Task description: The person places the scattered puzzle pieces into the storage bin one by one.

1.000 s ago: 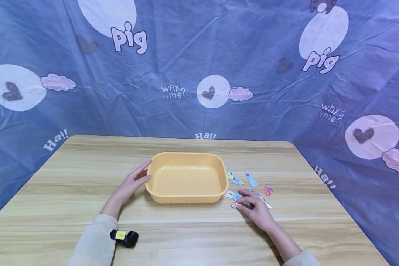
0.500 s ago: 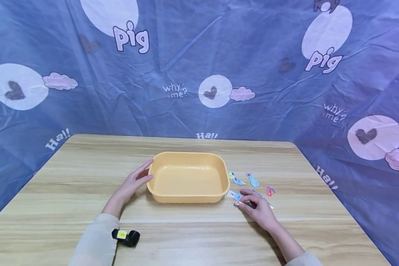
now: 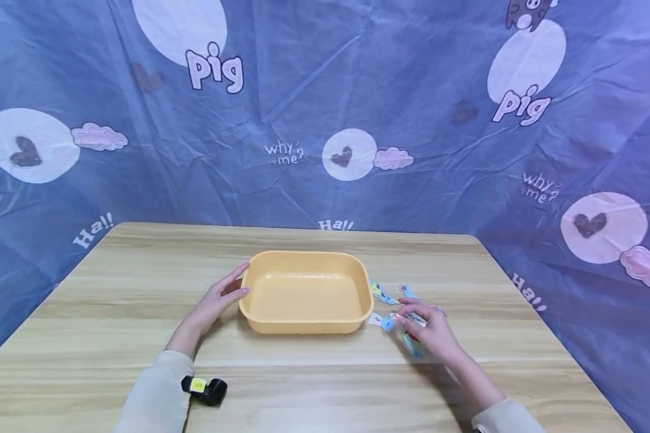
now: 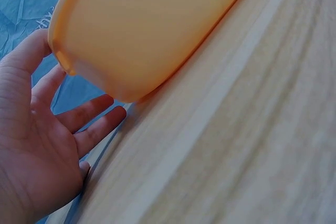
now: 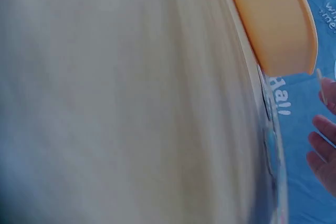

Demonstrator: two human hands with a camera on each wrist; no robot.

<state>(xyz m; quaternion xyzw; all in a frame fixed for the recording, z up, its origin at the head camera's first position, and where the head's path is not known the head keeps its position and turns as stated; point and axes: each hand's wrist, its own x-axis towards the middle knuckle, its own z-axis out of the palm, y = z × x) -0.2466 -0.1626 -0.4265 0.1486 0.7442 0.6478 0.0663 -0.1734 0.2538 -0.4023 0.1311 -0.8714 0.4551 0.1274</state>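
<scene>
Tray [image 3: 306,293]: on the table [image 3: 303,385], your left hand at one end, the cutouts [image 3: 382,293] near the other.
Left hand [image 3: 211,310]: fingers spread apart, thumb and forefinger touching the tray's end.
Right hand [image 3: 433,331]: fingertips pinch a small cutout [image 3: 395,316], mostly hidden from you; the right wrist view cuts this hand off.
Prints: too small to make out; your right hand partly covers other cutouts.
</scene>
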